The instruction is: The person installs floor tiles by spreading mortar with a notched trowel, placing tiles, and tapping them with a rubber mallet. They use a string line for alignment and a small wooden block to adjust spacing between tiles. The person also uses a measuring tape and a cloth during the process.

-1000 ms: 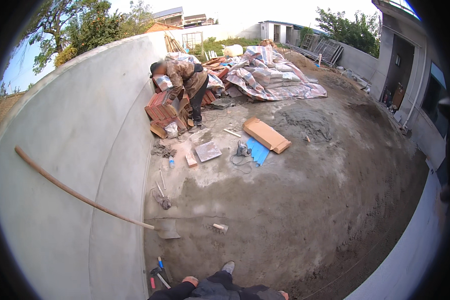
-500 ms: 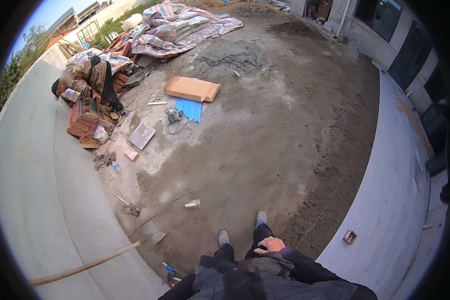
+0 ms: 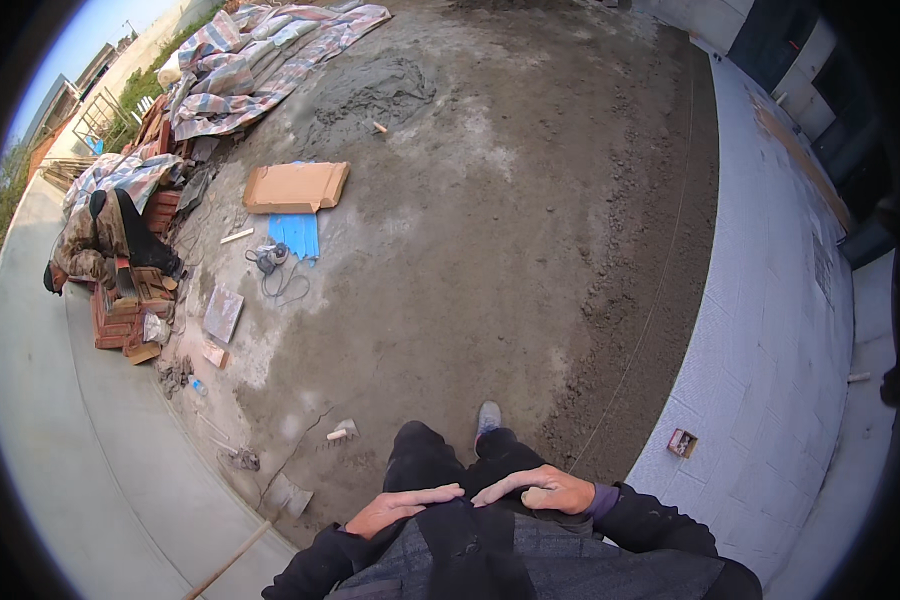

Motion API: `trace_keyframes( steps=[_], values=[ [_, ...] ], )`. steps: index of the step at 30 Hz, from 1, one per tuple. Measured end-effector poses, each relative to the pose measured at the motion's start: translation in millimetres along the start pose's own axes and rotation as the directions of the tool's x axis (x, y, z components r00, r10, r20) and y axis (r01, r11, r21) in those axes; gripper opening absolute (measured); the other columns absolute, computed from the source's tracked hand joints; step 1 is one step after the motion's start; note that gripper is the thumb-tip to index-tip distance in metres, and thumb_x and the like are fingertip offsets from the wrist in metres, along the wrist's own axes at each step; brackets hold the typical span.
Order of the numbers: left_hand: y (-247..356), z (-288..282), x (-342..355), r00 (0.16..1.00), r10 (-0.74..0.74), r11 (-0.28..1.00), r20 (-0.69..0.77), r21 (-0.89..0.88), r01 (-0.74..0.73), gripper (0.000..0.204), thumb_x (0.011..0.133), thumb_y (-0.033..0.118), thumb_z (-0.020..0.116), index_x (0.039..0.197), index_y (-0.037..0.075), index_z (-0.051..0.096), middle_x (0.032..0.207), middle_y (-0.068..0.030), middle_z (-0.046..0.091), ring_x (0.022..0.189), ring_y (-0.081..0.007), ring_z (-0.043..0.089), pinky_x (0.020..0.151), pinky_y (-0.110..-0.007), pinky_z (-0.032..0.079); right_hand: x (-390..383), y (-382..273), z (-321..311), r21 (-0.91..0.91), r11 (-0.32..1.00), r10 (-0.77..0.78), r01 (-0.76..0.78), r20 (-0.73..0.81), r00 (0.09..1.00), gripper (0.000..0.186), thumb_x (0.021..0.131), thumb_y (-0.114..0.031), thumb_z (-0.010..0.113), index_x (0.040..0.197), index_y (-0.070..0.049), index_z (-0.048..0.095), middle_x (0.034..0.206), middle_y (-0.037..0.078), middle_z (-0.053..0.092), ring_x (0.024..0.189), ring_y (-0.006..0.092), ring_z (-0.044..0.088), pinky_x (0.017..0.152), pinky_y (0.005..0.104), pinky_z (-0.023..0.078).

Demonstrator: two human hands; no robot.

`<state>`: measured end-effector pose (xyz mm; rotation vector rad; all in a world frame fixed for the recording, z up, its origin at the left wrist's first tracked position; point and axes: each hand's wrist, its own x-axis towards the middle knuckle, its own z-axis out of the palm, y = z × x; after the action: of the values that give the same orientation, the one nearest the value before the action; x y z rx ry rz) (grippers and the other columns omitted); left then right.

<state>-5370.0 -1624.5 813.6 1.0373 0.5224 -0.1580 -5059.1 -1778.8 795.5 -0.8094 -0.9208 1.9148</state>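
Both my hands lie low at the front of my dark jacket (image 3: 460,545). My left hand (image 3: 395,507) has its fingers stretched out flat, pointing inward across the jacket. From the other side my right hand (image 3: 545,490) reaches in, fingers extended and thumb tucked below. Their fingertips come close together at the jacket's front, and I see nothing held in either. Ahead on the grey mortar bed rests a notched trowel (image 3: 342,432) with a pale handle. A long-handled shovel (image 3: 288,497) lies to the left, its blade on the ground.
A person (image 3: 105,235) bends over stacked red tiles (image 3: 120,315) at the left wall. Further in are a cardboard box (image 3: 295,187), a corded power tool (image 3: 267,258), a stone slab (image 3: 223,313) and a mortar heap (image 3: 375,95). A small box (image 3: 681,443) sits on the pale paving at right.
My left hand has come into view, and my right hand has opened out toward it. My view has turned, shifting the scene left. The other person bends lower over the tiles.
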Motion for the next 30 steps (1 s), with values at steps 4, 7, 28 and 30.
trace_keyframes(
  steps=[4, 7, 28, 30],
  values=[
    [54, -8, 64, 0.979, 0.087, 0.989, 0.186, -0.131, -0.063, 0.045, 0.101, 0.005, 0.047, 0.142, -0.009, 0.063, 0.159, -0.0235, 0.053, 0.154, -0.0399, 0.041, 0.128, -0.048, 0.03, -9, -43, -37, -0.01, 0.992, -0.127, 0.128, 0.027, 0.991, 0.041, 0.097, -0.008, 0.061, 0.135, 0.005, 0.068, 0.143, 0.021, 0.067, 0.137, 0.0365, 0.06, 0.12, 0.0486, 0.042],
    [85, -33, 101, 0.953, 0.129, 0.982, 0.273, -0.168, -0.085, 0.044, 0.102, 0.004, 0.048, 0.14, -0.011, 0.063, 0.157, -0.0295, 0.053, 0.153, -0.0457, 0.041, 0.127, -0.056, 0.029, -2, -71, -71, 0.002, 0.986, -0.165, 0.165, -0.019, 0.986, 0.038, 0.097, -0.007, 0.065, 0.133, 0.007, 0.069, 0.141, 0.023, 0.068, 0.136, 0.0403, 0.061, 0.118, 0.0511, 0.043],
    [369, -327, 451, 0.848, -0.151, 0.974, 0.507, -0.072, 0.217, 0.045, 0.108, 0.019, 0.058, 0.145, -0.006, 0.062, 0.147, -0.0131, 0.066, 0.135, -0.0204, 0.06, 0.119, -0.032, 0.041, 309, -201, -440, -0.396, 0.902, -0.067, -0.171, -0.52, 0.851, 0.031, 0.107, -0.026, 0.062, 0.119, -0.002, 0.078, 0.116, 0.015, 0.079, 0.116, 0.0279, 0.072, 0.102, 0.0381, 0.054],
    [397, -354, 482, 0.867, -0.134, 0.977, 0.48, -0.081, 0.196, 0.048, 0.106, 0.02, 0.059, 0.144, -0.008, 0.061, 0.147, -0.0126, 0.066, 0.135, -0.0201, 0.059, 0.118, -0.032, 0.041, 306, -255, -470, -0.495, 0.868, -0.192, -0.037, -0.404, 0.894, 0.025, 0.103, -0.019, 0.064, 0.119, -0.004, 0.077, 0.116, 0.012, 0.078, 0.118, 0.0281, 0.071, 0.102, 0.0385, 0.054]
  ],
)
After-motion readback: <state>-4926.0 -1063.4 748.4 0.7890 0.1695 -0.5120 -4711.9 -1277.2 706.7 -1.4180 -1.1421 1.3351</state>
